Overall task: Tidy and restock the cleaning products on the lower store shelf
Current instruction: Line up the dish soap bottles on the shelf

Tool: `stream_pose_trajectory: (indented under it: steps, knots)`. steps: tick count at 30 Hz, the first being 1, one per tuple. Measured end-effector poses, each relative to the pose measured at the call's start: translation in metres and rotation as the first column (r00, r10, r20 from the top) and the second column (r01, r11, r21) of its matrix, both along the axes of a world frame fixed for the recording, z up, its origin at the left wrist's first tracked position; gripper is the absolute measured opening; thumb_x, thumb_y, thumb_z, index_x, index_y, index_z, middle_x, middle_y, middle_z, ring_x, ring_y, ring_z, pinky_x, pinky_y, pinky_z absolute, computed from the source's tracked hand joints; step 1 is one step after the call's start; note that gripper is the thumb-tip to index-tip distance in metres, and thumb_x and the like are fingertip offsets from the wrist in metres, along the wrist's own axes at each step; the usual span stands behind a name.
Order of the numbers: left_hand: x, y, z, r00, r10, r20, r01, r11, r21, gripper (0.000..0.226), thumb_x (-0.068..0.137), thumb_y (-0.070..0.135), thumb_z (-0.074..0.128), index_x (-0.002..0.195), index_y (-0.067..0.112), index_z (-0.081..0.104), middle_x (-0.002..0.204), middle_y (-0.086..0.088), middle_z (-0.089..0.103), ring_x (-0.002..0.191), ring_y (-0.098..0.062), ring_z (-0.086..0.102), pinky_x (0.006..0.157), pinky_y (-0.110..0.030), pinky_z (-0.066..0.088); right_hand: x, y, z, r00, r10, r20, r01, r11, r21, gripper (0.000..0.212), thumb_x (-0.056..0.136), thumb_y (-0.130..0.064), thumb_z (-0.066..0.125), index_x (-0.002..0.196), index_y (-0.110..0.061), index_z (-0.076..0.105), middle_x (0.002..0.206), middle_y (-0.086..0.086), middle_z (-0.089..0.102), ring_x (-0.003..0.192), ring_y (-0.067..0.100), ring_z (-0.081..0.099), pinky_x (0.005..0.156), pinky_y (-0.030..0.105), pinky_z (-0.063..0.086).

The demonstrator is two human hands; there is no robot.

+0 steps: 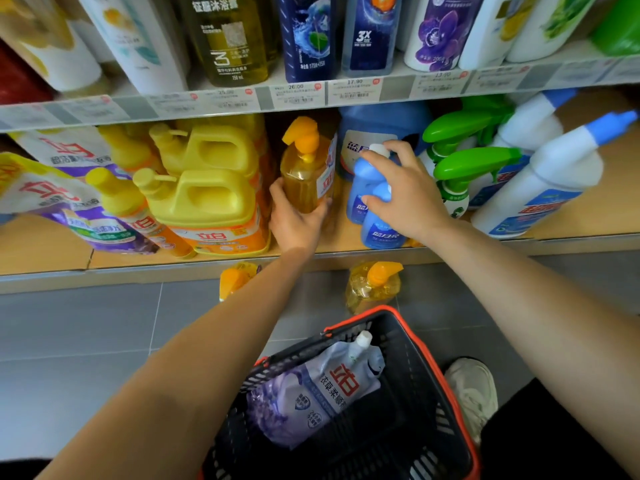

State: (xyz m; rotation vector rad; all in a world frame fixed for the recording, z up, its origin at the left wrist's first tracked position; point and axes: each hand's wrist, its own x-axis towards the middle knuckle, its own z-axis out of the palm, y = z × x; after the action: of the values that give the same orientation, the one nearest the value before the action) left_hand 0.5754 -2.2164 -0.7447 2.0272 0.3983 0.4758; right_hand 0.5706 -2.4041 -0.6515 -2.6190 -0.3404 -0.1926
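Wooden lower shelf [41, 249], yellow jugs [214, 199], blue bottles [379, 233] and green sprayers [474, 164] on it, grey floor [86, 323], black basket [408, 358], amber bottle [372, 289]

Jugs [214, 188] were placed left of a pump bottle [304, 174] on the shelf [45, 247]; a pouch [318, 389] was contained in the basket [415, 375].

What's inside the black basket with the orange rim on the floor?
One purple-and-white refill pouch lies in the basket. The left forearm hides its near-left corner, so anything there cannot be seen.
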Motion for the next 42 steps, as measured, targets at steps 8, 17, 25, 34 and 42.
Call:
stream_pose_trajectory:
  steps: [8, 17, 25, 34, 42]
  knots:
    - [-0.053, 0.025, 0.028, 0.989, -0.148, -0.001, 0.147, 0.980, 0.138, 0.076, 0.063, 0.044, 0.094, 0.120, 0.022, 0.048, 0.116, -0.001, 0.066, 0.105, -0.022, 0.063, 0.083, -0.032, 0.052, 0.000, -0.001, 0.010, 0.987, 0.015, -0.163, 0.007, 0.991, 0.133, 0.078, 0.077, -0.028, 0.083, 0.146, -0.026, 0.047, 0.153, 0.006, 0.031, 0.137, 0.029, 0.039, 0.110, 0.040, 0.038]
    - [-0.104, 0.055, 0.095, 0.918, -0.390, -0.072, 0.396, 0.893, 0.215, 0.073, 0.062, 0.049, 0.092, 0.117, 0.028, 0.048, 0.109, 0.006, 0.068, 0.100, -0.021, 0.066, 0.080, -0.047, 0.057, -0.035, 0.012, 0.080, 0.962, 0.220, -0.163, -0.163, 0.938, 0.307, 0.087, 0.071, -0.008, 0.078, 0.147, -0.031, 0.044, 0.139, -0.002, 0.046, 0.131, 0.022, 0.040, 0.103, 0.035, 0.035]
    - [-0.149, 0.087, 0.152, 0.806, -0.537, -0.248, 0.590, 0.699, 0.404, 0.080, 0.056, 0.061, 0.084, 0.119, 0.025, 0.051, 0.105, 0.008, 0.066, 0.093, -0.021, 0.067, 0.073, -0.041, 0.055, -0.096, 0.025, 0.128, 0.908, 0.400, -0.125, -0.333, 0.871, 0.361, 0.046, 0.081, -0.023, 0.081, 0.122, -0.027, 0.063, 0.106, -0.022, 0.061, 0.101, -0.005, 0.060, 0.081, 0.012, 0.050]
    - [-0.187, 0.103, 0.165, 0.644, -0.677, -0.356, 0.750, 0.649, 0.124, 0.074, 0.051, 0.036, 0.100, 0.100, 0.025, 0.045, 0.097, 0.002, 0.063, 0.092, -0.026, 0.064, 0.080, -0.049, 0.054, -0.119, 0.033, 0.137, 0.794, 0.550, -0.258, -0.329, 0.747, 0.578, 0.022, 0.076, -0.011, 0.085, 0.092, -0.017, 0.072, 0.089, 0.004, 0.075, 0.071, 0.018, 0.074, 0.059, 0.032, 0.060]
    - [-0.190, 0.091, 0.155, 0.652, -0.741, -0.163, 0.716, 0.672, -0.191, 0.089, 0.052, 0.013, 0.102, 0.126, 0.019, 0.051, 0.118, 0.002, 0.070, 0.110, -0.018, 0.070, 0.092, -0.044, 0.059, -0.115, 0.024, 0.145, 0.785, 0.577, -0.224, -0.337, 0.702, 0.628, 0.041, 0.076, -0.010, 0.084, 0.111, -0.021, 0.069, 0.103, -0.004, 0.077, 0.094, 0.014, 0.074, 0.080, 0.028, 0.060]
